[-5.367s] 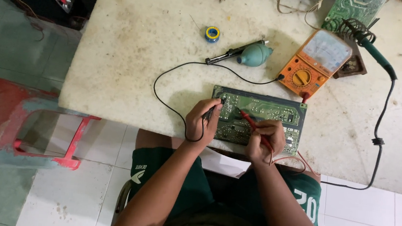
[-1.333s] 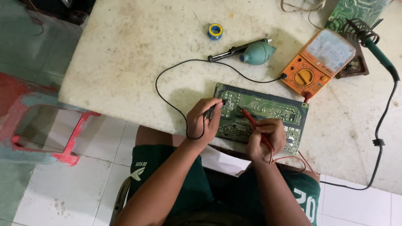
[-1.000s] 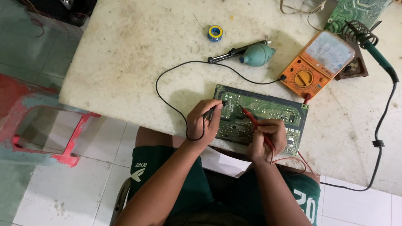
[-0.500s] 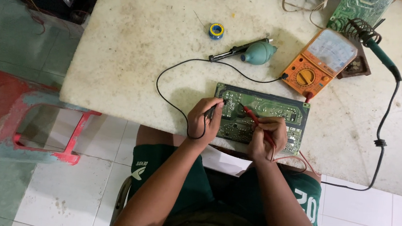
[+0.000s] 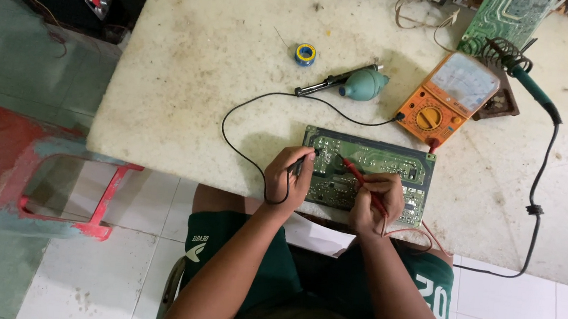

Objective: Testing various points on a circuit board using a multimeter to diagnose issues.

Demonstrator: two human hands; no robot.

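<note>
Fingers of your left hand [image 5: 287,178] are closed around a black probe [image 5: 302,163], its tip down on the left end of the green circuit board [image 5: 375,163]; fingers of your right hand [image 5: 377,202] are pinched shut on a red probe [image 5: 355,173], which slants up and to the left onto the board's middle. Both hands rest at the near edge of the pale, stained bench [image 5: 187,79], with the board lying flat just in from that edge, between and under them.

Going down in size from the bench: a second green board [image 5: 506,17] lies at the far right corner, partly out of view. Just far and right of the board you are probing sits an orange multimeter [image 5: 449,98], tilted, with a black lead [image 5: 246,117] looping from it across the bench to your left hand and a red lead [image 5: 423,237] trailing off the near edge by your right wrist. A green-handled soldering iron [image 5: 534,87] rests in a coiled stand right of the meter, its black cord running down the right side. Left of the meter lies a teal-bulbed desoldering pump [image 5: 351,86], and farther left a small blue and yellow spool [image 5: 305,54].
</note>
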